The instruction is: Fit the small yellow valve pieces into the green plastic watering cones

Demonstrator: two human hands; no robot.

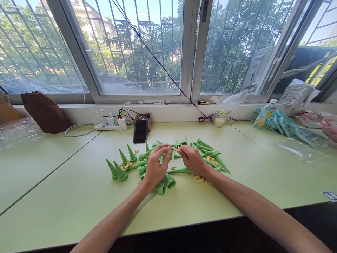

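Observation:
My left hand (pixel 158 163) is closed, thumb and fingers pinching the wide end of a green plastic watering spike (pixel 173 154), whose tip points down. Close beside it, my right hand (pixel 193 160) pinches a small yellow plastic piece (pixel 177 149), mostly covered by the fingers, against or very near that spike's wide end. Around both hands lie many similar hollow green spikes. Several cones (pixel 121 173) stand upright on the left, while others (pixel 223 163) lie on their sides at the right. Loose yellow pieces (pixel 202 180) form a small heap below my right wrist.
The pale green table (pixel 65 196) runs along a window. At its back are a power strip (pixel 110 125), a dark pixelated object (pixel 140 131), a brown bag (pixel 46 112) and a plastic cup (pixel 219 118). Light-blue plastic parts (pixel 286 124) and a bottle (pixel 265 114) are at the right.

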